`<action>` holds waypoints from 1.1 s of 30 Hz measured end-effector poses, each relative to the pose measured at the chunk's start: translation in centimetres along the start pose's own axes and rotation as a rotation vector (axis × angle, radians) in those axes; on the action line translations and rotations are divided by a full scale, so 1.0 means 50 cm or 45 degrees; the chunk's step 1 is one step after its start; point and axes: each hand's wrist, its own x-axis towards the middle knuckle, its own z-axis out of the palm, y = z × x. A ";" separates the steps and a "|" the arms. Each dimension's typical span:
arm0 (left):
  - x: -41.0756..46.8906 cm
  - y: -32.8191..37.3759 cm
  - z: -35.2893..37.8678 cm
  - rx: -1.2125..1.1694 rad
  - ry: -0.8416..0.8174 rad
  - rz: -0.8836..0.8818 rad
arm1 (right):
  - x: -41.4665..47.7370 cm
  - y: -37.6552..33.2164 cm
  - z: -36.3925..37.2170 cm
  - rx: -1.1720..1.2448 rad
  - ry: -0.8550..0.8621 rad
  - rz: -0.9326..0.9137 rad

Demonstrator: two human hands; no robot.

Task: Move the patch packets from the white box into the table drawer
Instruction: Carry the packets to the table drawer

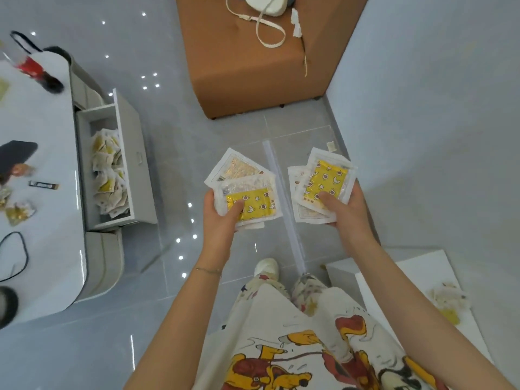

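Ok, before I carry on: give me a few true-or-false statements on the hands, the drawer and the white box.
1. Each hand holds a bunch of patch packets: the left hand grips the left bunch, the right hand grips the right bunch. True.
2. The table drawer is pushed shut. False: it stands pulled open with a drawer pile of packets inside.
3. The white box has been emptied. False: a few leftover packets lie in it.
4. A white bag lies on the brown seat. True.
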 end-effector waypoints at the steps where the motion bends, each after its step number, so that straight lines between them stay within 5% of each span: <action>1: 0.010 0.001 -0.014 -0.015 0.034 -0.011 | 0.010 -0.002 0.021 -0.020 -0.021 -0.003; 22: 0.297 0.098 -0.134 -0.321 0.702 -0.065 | 0.352 -0.195 0.431 -0.339 -0.517 0.038; 33: 0.365 0.155 -0.202 -0.728 1.128 -0.077 | 0.454 -0.270 0.694 -0.541 -0.924 -0.008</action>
